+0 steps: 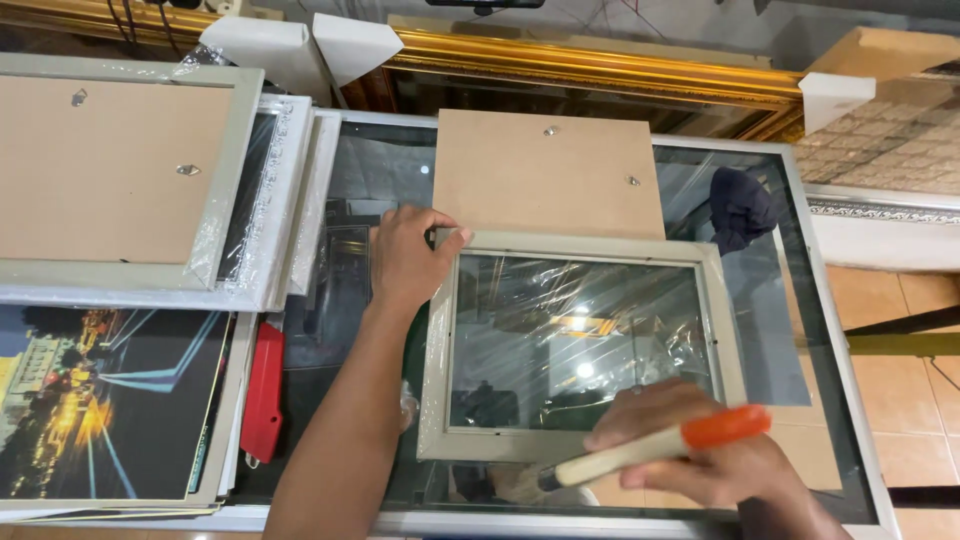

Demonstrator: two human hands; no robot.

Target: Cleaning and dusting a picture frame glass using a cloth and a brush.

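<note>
Glass-topped desk (820, 330) carries a grey plastic-wrapped picture frame (580, 345), left hand (405, 255) pinching its top-left corner, right hand (690, 440) closed round an orange-capped cream-handled tool (655, 447); a slip risks scratching glass.

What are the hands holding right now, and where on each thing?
Left hand grips the frame at its top-left corner. Right hand holds a tool around its pale handle, orange end sticking out.
</note>
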